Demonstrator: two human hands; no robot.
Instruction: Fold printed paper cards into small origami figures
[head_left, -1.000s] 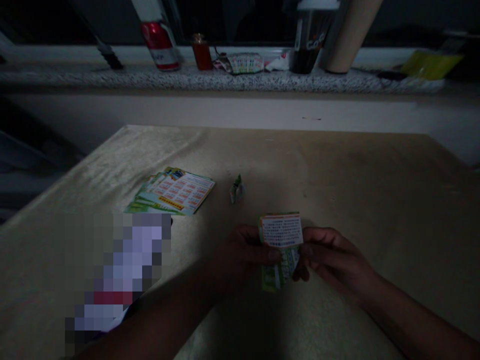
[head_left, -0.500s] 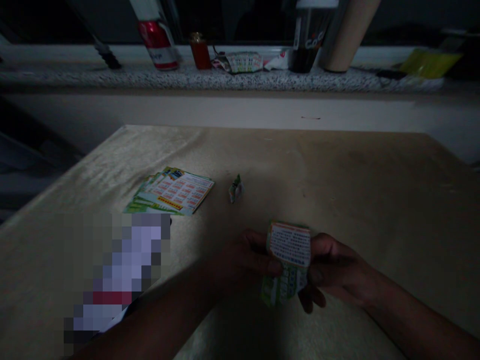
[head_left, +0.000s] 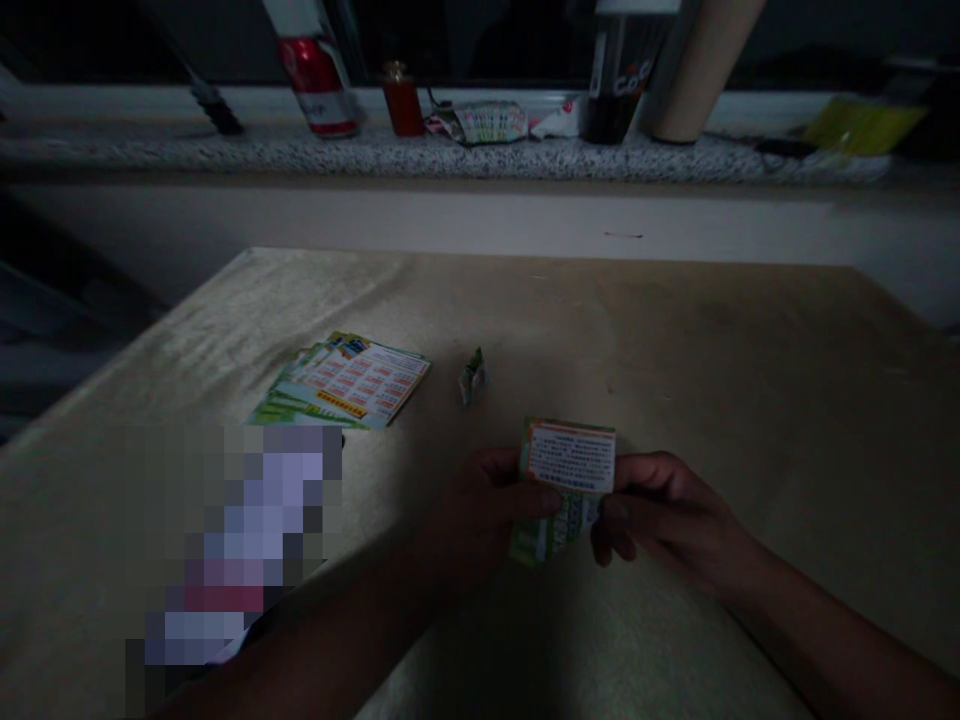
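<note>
A folded printed leaflet [head_left: 568, 470], white and orange on top with green below, is held just above the table between both hands. My left hand [head_left: 487, 505] pinches its left edge with thumb on top. My right hand [head_left: 664, 515] grips its right edge, fingers curled under. A small folded green-and-white paper piece [head_left: 472, 375] stands on the table a little beyond the hands. A fanned stack of similar leaflets [head_left: 346, 383] lies flat to the left.
The table has a beige cloth [head_left: 712, 350]. A pixelated patch [head_left: 232, 545] covers something at the front left. Behind, a granite sill [head_left: 450, 155] carries a red can [head_left: 319, 85], a small red bottle [head_left: 403, 100], wrappers [head_left: 487, 122], a dark cup [head_left: 619, 80] and a cardboard tube [head_left: 694, 70].
The leaflet dipped and tilted right half a second ago, then came back up and a little left; both hands kept hold of it. Nothing on the table moved.
</note>
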